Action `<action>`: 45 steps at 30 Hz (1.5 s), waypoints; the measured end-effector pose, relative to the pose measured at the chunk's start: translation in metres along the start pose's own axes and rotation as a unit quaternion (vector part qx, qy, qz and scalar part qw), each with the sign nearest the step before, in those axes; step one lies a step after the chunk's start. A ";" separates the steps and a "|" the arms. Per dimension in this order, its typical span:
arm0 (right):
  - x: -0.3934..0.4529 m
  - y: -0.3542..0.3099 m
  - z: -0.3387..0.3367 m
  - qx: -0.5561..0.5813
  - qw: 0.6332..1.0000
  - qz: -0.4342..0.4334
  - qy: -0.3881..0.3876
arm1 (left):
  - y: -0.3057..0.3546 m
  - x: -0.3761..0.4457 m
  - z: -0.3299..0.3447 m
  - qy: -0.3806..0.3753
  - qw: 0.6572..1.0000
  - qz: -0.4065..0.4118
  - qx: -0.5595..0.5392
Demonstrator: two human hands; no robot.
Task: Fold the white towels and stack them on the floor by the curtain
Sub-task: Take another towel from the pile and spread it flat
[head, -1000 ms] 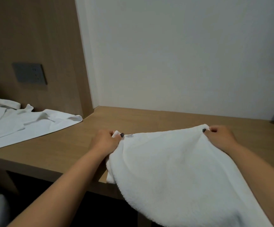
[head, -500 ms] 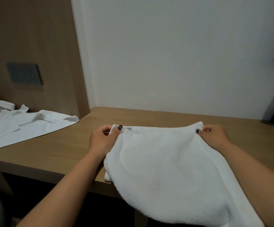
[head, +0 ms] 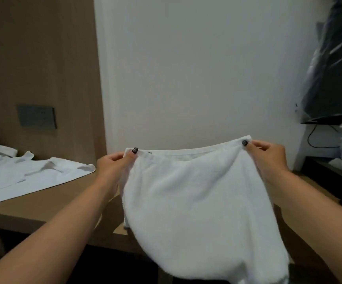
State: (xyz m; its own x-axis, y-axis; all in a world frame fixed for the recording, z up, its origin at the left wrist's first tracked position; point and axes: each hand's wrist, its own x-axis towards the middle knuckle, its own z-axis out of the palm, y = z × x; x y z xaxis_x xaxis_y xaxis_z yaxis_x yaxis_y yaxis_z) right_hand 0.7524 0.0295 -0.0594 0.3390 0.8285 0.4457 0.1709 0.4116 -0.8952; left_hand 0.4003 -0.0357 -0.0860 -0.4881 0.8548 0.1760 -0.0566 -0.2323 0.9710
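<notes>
We have lifted the white towel (head: 196,201) off the wooden desk (head: 49,201) since a second ago, when its top edge lay low over the desktop; now that edge hangs taut in the air before the wall, the doubled cloth drooping below it past the desk's front edge; we judge the fold is being straightened before the next halving. Our left hand (head: 112,167) pinches the left corner, thumb on top; our right hand (head: 268,154) pinches the right corner slightly higher; both forearms reach forward, well apart. More white towels (head: 22,175) lie rumpled on the desk to the left, unfolded; neither curtain nor floor stack is in view.
</notes>
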 end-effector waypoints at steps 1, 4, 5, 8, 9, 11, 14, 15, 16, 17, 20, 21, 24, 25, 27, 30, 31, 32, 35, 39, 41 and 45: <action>0.000 -0.009 -0.003 0.010 1.000 -0.004 0.007 | 0.009 -0.003 0.001 0.001 1.000 0.010 -0.015; -0.002 -0.033 -0.010 0.076 0.997 -0.009 0.031 | 0.034 -0.013 0.001 -0.001 0.998 0.023 -0.052; -0.002 -0.040 -0.012 0.093 0.995 -0.017 0.035 | 0.041 -0.016 0.000 -0.003 0.998 0.027 -0.060; 0.000 -0.059 -0.022 0.106 0.993 -0.042 0.032 | 0.064 -0.021 -0.007 -0.011 0.995 0.043 -0.084; 0.001 -0.065 -0.026 0.098 0.993 -0.053 0.031 | 0.073 -0.022 -0.008 -0.015 0.994 0.048 -0.095; 0.000 -0.080 -0.031 0.081 0.993 -0.079 0.032 | 0.088 -0.024 -0.010 -0.018 0.992 0.067 -0.109; -0.001 -0.104 -0.039 0.085 0.990 -0.111 0.036 | 0.113 -0.029 -0.006 -0.020 0.987 0.103 -0.120; -0.001 -0.112 -0.041 0.085 0.988 -0.119 0.040 | 0.122 -0.031 -0.005 -0.022 0.986 0.113 -0.123; 0.000 -0.120 -0.044 0.084 0.987 -0.127 0.044 | 0.130 -0.033 -0.003 -0.022 0.984 0.123 -0.126; 0.002 -0.127 -0.047 0.082 0.986 -0.136 0.049 | 0.139 -0.035 -0.002 -0.021 0.982 0.132 -0.130; 0.004 -0.151 -0.055 0.074 0.984 -0.154 0.056 | 0.163 -0.043 0.002 -0.019 0.977 0.155 -0.143; 0.003 -0.158 -0.058 0.074 0.983 -0.158 0.056 | 0.169 -0.047 0.003 -0.021 0.975 0.160 -0.151; 0.002 -0.175 -0.066 0.084 0.981 -0.164 0.068 | 0.182 -0.053 0.005 -0.035 0.971 0.170 -0.167; 0.001 -0.180 -0.069 0.090 0.981 -0.158 0.067 | 0.185 -0.055 0.005 -0.040 0.970 0.172 -0.168; 0.002 -0.184 -0.076 0.099 0.983 -0.144 0.060 | 0.190 -0.056 0.004 -0.045 0.969 0.185 -0.156; 0.004 -0.187 -0.090 0.104 0.981 -0.154 0.049 | 0.201 -0.053 -0.002 -0.053 0.964 0.244 -0.085; 0.005 -0.188 -0.095 0.099 0.982 -0.159 0.038 | 0.206 -0.053 -0.004 -0.059 0.962 0.261 -0.060; 0.007 -0.190 -0.100 0.085 0.984 -0.158 0.022 | 0.209 -0.052 -0.007 -0.064 0.960 0.269 -0.038; 0.016 -0.189 -0.112 -0.003 0.992 -0.115 -0.047 | 0.208 -0.050 -0.011 -0.074 0.964 0.257 0.013; 0.020 -0.180 -0.119 -0.093 0.986 -0.009 -0.138 | 0.198 -0.044 -0.018 -0.151 0.967 0.166 0.119; 0.019 -0.174 -0.116 -0.140 0.973 0.036 -0.178 | 0.196 -0.034 -0.021 -0.184 0.938 0.109 0.272; 0.028 -0.149 -0.082 -0.137 0.969 0.114 -0.173 | 0.185 -0.006 -0.002 -0.165 0.830 0.102 0.523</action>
State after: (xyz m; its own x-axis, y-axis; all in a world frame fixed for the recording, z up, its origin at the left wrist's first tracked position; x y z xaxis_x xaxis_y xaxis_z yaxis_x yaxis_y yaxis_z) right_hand 0.8126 -0.0399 0.0871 0.0754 0.9831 0.1670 0.3840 0.1259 -0.9147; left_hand 0.3906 -0.0843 0.0918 -0.1191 0.9680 0.2208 0.8697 -0.0056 0.4936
